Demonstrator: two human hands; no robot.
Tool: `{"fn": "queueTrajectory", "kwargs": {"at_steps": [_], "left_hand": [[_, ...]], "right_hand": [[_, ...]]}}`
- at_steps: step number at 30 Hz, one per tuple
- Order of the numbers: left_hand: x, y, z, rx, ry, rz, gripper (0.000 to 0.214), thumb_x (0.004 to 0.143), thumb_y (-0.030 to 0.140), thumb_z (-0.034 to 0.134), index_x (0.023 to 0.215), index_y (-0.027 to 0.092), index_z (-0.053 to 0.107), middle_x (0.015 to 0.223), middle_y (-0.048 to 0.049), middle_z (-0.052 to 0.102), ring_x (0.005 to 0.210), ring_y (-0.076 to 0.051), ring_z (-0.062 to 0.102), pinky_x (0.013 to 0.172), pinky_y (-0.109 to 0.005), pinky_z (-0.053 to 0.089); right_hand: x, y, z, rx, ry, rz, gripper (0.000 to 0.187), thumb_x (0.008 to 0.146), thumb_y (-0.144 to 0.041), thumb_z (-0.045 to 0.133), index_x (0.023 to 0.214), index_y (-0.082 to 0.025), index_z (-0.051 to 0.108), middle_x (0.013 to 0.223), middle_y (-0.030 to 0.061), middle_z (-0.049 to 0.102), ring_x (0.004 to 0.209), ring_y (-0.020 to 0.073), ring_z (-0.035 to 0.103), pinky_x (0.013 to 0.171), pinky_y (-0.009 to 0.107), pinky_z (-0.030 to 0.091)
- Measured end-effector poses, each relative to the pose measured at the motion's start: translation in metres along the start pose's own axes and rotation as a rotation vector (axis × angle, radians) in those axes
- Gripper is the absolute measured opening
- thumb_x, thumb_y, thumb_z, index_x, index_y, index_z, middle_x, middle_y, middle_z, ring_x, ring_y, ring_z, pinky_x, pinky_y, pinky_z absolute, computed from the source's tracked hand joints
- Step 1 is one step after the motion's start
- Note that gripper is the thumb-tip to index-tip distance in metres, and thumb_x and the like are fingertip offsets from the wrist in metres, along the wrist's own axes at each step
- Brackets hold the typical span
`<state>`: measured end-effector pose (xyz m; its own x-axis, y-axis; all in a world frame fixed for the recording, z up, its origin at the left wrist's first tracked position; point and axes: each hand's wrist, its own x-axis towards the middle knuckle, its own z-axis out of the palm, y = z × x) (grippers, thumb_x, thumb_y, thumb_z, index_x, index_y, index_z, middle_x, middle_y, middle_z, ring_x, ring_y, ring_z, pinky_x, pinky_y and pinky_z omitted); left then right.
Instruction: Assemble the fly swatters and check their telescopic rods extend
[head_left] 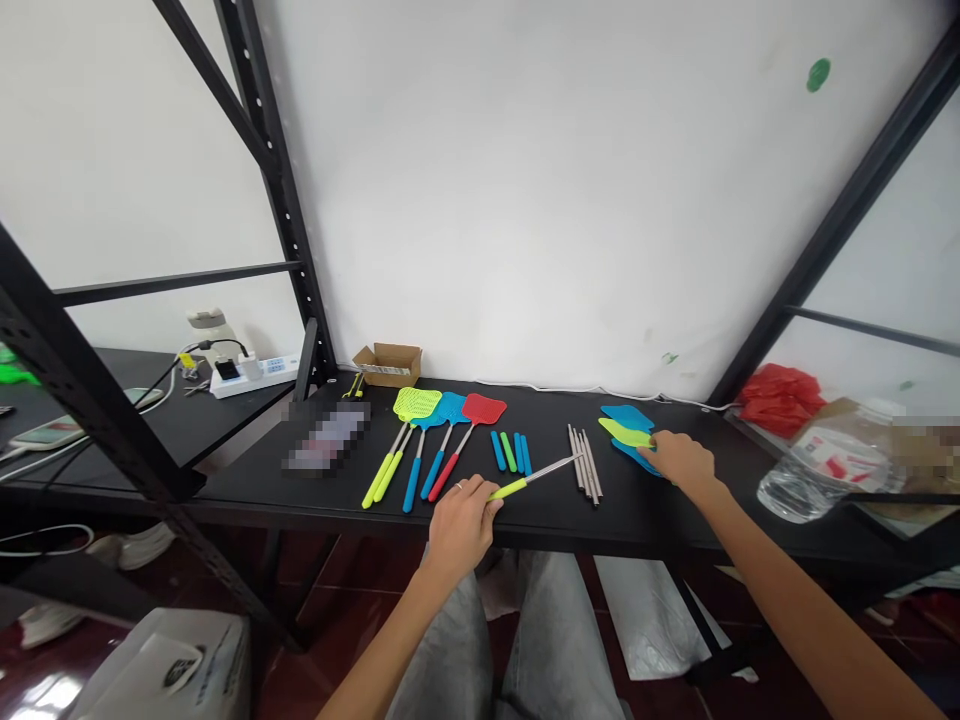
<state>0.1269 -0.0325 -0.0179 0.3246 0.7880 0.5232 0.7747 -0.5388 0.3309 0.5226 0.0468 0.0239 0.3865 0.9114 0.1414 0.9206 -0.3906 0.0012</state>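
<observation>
My left hand (461, 520) is closed around a metal rod with a yellow-green handle (529, 480), held just above the black table (337, 500). My right hand (681, 460) pinches a yellow-green swatter head (625, 433) that lies on top of a small pile of blue swatter heads (628, 417). Between my hands lies a bundle of bare metal rods (584, 462). Left of them lie loose blue and green handles (511, 452). Several finished fly swatters (439, 435), yellow-green, blue and red, lie side by side further left.
A small open cardboard box (390, 364) stands against the white wall. A power strip (251, 374) with cables lies on the left shelf. At the right are a plastic water bottle (814, 470) and a red bag (780, 398). Black rack posts frame both sides.
</observation>
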Motion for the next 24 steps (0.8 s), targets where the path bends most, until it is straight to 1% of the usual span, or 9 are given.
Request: {"fn": "queueTrajectory", "kwargs": {"at_steps": [3, 6, 8, 10, 12, 15, 17, 21, 24], "left_hand": [[0.000, -0.001, 0.001, 0.006, 0.009, 0.012, 0.025, 0.100, 0.025, 0.037, 0.096, 0.023, 0.062, 0.091, -0.0027, 0.063, 0.078, -0.018, 0.055, 0.069, -0.031, 0.042], [0.001, -0.003, 0.003, 0.022, 0.014, 0.021, 0.025, 0.100, 0.026, 0.038, 0.098, 0.023, 0.062, 0.091, -0.0029, 0.062, 0.080, -0.018, 0.056, 0.069, -0.031, 0.042], [0.001, -0.004, 0.004, 0.031, 0.013, 0.024, 0.024, 0.099, 0.026, 0.038, 0.098, 0.023, 0.062, 0.091, -0.0027, 0.062, 0.080, -0.018, 0.056, 0.068, -0.030, 0.041], [0.002, -0.005, 0.004, 0.032, 0.008, 0.028, 0.024, 0.099, 0.026, 0.038, 0.098, 0.023, 0.062, 0.090, -0.0024, 0.062, 0.079, -0.018, 0.056, 0.067, -0.030, 0.040], [0.002, -0.005, 0.004, 0.031, 0.004, 0.030, 0.024, 0.099, 0.026, 0.038, 0.098, 0.023, 0.062, 0.090, -0.0023, 0.062, 0.079, -0.018, 0.055, 0.067, -0.030, 0.040], [0.002, -0.004, 0.004, 0.040, 0.005, 0.031, 0.024, 0.100, 0.026, 0.038, 0.098, 0.023, 0.061, 0.091, -0.0022, 0.062, 0.080, -0.018, 0.055, 0.069, -0.031, 0.040], [0.001, -0.004, 0.004, 0.043, 0.005, 0.032, 0.024, 0.100, 0.026, 0.038, 0.098, 0.023, 0.061, 0.091, -0.0023, 0.062, 0.080, -0.018, 0.055, 0.069, -0.031, 0.040], [0.001, -0.004, 0.005, 0.041, 0.009, 0.033, 0.025, 0.100, 0.026, 0.037, 0.097, 0.023, 0.061, 0.090, -0.0029, 0.062, 0.078, -0.018, 0.055, 0.066, -0.030, 0.039], [0.001, -0.005, 0.005, 0.042, 0.015, 0.037, 0.025, 0.100, 0.026, 0.037, 0.098, 0.023, 0.061, 0.091, -0.0030, 0.062, 0.079, -0.018, 0.056, 0.068, -0.031, 0.040]], "right_hand": [[0.001, 0.001, -0.005, 0.048, -0.024, 0.020, 0.058, 0.086, -0.061, 0.049, 0.119, -0.017, 0.066, 0.111, 0.0230, 0.065, 0.102, 0.0391, 0.064, 0.081, 0.047, 0.047], [0.000, 0.001, -0.008, 0.072, -0.079, 0.021, 0.078, 0.077, -0.077, 0.048, 0.121, -0.015, 0.064, 0.113, 0.0233, 0.064, 0.104, 0.0394, 0.063, 0.081, 0.047, 0.047], [-0.001, 0.000, -0.009, 0.047, -0.106, 0.000, 0.081, 0.073, -0.079, 0.050, 0.119, -0.014, 0.064, 0.113, 0.0226, 0.064, 0.104, 0.0388, 0.062, 0.081, 0.046, 0.047], [-0.002, -0.002, -0.010, 0.002, -0.111, -0.025, 0.078, 0.074, -0.078, 0.051, 0.114, -0.013, 0.065, 0.111, 0.0221, 0.064, 0.104, 0.0380, 0.062, 0.080, 0.044, 0.047], [-0.002, -0.004, -0.012, -0.045, -0.106, -0.058, 0.071, 0.078, -0.074, 0.048, 0.108, -0.013, 0.067, 0.107, 0.0212, 0.065, 0.101, 0.0372, 0.063, 0.080, 0.044, 0.047], [-0.004, -0.006, -0.016, -0.100, -0.082, -0.134, 0.056, 0.084, -0.062, 0.047, 0.103, -0.014, 0.070, 0.100, 0.0193, 0.067, 0.096, 0.0357, 0.065, 0.079, 0.043, 0.047], [-0.005, -0.007, -0.018, -0.115, -0.074, -0.165, 0.049, 0.083, -0.056, 0.051, 0.103, -0.016, 0.071, 0.100, 0.0182, 0.067, 0.095, 0.0352, 0.065, 0.078, 0.043, 0.046], [-0.006, -0.010, -0.019, -0.095, -0.040, -0.171, 0.052, 0.083, -0.061, 0.051, 0.105, -0.018, 0.071, 0.107, 0.0172, 0.067, 0.101, 0.0347, 0.063, 0.081, 0.043, 0.046], [-0.007, -0.015, -0.017, -0.077, -0.015, -0.198, 0.054, 0.085, -0.060, 0.050, 0.115, -0.018, 0.067, 0.112, 0.0175, 0.065, 0.104, 0.0348, 0.062, 0.081, 0.043, 0.047]]}}
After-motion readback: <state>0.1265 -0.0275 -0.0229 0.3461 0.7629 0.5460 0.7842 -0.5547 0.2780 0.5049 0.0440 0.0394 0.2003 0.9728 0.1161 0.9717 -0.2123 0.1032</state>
